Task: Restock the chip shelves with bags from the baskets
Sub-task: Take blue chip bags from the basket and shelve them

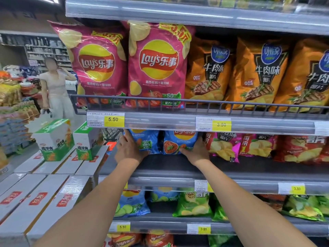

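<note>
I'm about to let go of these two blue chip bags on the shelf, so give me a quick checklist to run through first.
1. Left hand steadying the left blue bag: ok, its straight fingers press the bag's outer side.
2. Right hand steadying the right blue bag: ok, it rests against the bag's right edge.
3. Both bags front-facing: ok, their printed fronts face out.
4. Bags standing fully upright: cannot tell, the price rail hides their tops.
5. Bags pulled to the front of the shelf: not ok, bare shelf shows ahead of them.
</note>
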